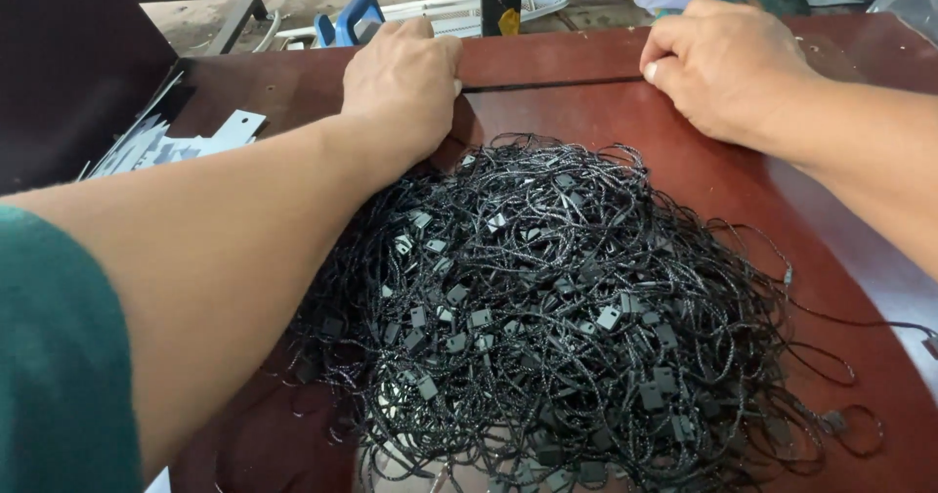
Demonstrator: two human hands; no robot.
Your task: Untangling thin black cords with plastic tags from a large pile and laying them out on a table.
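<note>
So closest to you there's that big tangled pile of black string loops (557,327) with little square plastic tabs, sitting right in the middle of the dark red surface (723,190) and spilling toward the near edge. Looks to me like nothing's been sorted out of it yet, the whole heap is still one knot and no separate bundle is showing. Past it, your left hand (405,83) is lying knuckles-up at the pile's far edge, fingers curled down, wrist touching the strings, not holding any that I can see. Your right hand (723,68) is resting loosely curled on bare wood, clear of the pile, holding nothing. Off to the far left some white paper tags (171,146) are lying stacked.
</note>
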